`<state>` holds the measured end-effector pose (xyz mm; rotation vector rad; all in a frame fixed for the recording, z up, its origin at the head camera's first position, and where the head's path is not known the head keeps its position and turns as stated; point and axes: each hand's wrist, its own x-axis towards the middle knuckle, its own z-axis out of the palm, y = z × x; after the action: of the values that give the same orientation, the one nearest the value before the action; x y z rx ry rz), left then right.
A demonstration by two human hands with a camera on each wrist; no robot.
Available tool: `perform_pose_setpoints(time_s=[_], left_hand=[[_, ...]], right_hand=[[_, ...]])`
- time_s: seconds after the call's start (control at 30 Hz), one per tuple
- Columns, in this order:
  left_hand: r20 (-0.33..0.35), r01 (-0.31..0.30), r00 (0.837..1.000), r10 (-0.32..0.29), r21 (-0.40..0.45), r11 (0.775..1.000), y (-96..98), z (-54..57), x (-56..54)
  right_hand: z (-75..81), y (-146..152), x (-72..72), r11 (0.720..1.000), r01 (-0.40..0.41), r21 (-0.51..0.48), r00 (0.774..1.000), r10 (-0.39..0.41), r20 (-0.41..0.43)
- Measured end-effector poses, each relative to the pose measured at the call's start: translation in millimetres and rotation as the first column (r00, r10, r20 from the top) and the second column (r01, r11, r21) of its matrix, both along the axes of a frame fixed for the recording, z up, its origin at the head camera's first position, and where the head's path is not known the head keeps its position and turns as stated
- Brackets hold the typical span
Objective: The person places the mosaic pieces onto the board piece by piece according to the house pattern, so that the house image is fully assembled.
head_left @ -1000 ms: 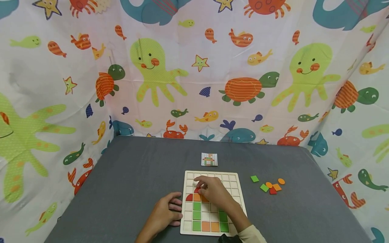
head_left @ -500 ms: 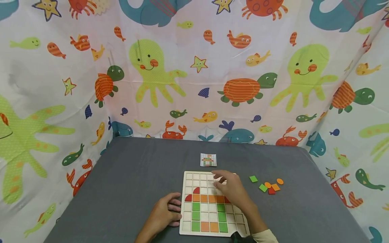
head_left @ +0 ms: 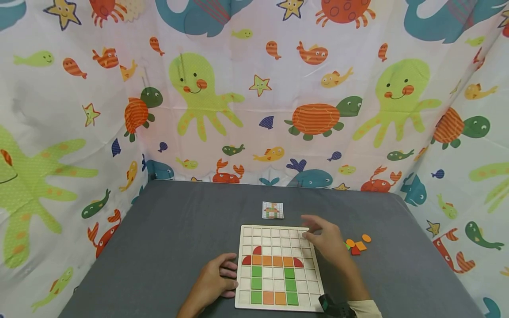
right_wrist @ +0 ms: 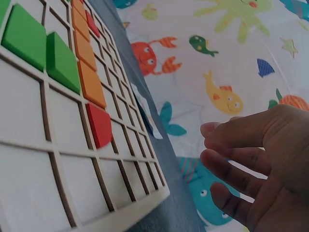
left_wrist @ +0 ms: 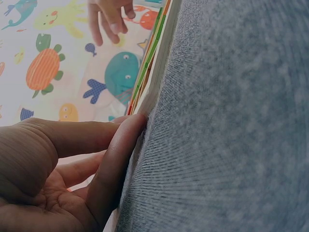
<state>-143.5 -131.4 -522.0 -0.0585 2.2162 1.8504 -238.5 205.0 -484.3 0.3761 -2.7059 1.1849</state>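
Note:
A wooden grid board (head_left: 310, 278) lies on the table. In its cells sit green squares (head_left: 256, 283), orange squares (head_left: 267, 260) and red rounded pieces (head_left: 298, 263), one of them (head_left: 257, 250) above the orange row. My left hand (head_left: 212, 278) rests at the board's left side; in the left wrist view its fingertips (left_wrist: 137, 125) touch the edge. Over the board's far right corner is my right hand (head_left: 330, 240), fingers loosely bent and apart from the thumb. Nothing shows between its fingers (right_wrist: 236, 135) in the right wrist view.
Right of the board lie loose pieces: orange discs (head_left: 366, 238), an orange square (head_left: 360, 246), a red piece (head_left: 355, 251) and a green one (head_left: 347, 246) mostly hidden by my right hand. A small pattern card (head_left: 272, 210) lies behind the board. Printed cloth (head_left: 246, 101) hangs around the table.
My right hand has left the upper red piece in the board and travelled right, toward the loose pieces, uncovering the orange row. The left hand stays at the board's edge.

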Motion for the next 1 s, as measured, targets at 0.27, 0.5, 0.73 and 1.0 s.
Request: perform_pose_setpoints(time_s=[0.27, 0.5, 0.73, 1.0], left_hand=[[0.006, -0.007, 1.0, 0.007, -0.007, 1.0, -0.1, 0.3, 1.1], [0.011, -0.007, 1.0, 0.007, -0.008, 1.0, -0.9, 0.8, 1.7], [0.019, -0.013, 1.0, 0.013, -0.022, 1.0, -0.7, -0.4, 0.1], [0.009, -0.016, 1.0, 0.017, -0.026, 1.0, 1.1, 0.3, -0.8]], right_hand=[[-7.6, 25, -4.6, 0.999, 0.04, 0.007, 0.998, -0.04, 0.048], [-11.0, 46, -6.4, 0.998, 0.061, -0.009, 0.995, -0.06, 0.075], [-13.7, 61, -8.9, 0.996, 0.089, -0.016, 0.986, -0.086, 0.14], [-17.5, 73, -10.3, 0.994, 0.106, 0.029, 0.98, -0.11, 0.164]])
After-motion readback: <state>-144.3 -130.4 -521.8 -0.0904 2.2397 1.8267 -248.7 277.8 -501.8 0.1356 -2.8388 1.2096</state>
